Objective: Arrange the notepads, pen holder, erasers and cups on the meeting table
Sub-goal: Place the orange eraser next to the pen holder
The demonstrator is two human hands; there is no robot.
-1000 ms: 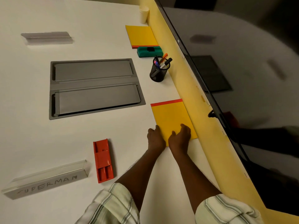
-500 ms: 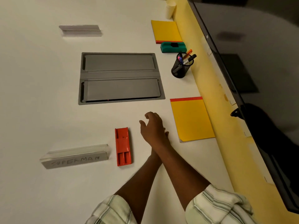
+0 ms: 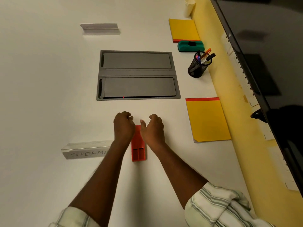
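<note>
Head view: loosely curled left hand (image 3: 123, 126) and right hand (image 3: 152, 128) flank the red eraser (image 3: 138, 149); a clumsy grab could knock it askew.

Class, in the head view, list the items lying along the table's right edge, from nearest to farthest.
near yellow notepad → black mesh pen holder → green eraser → far yellow notepad → stack of paper cups
</note>
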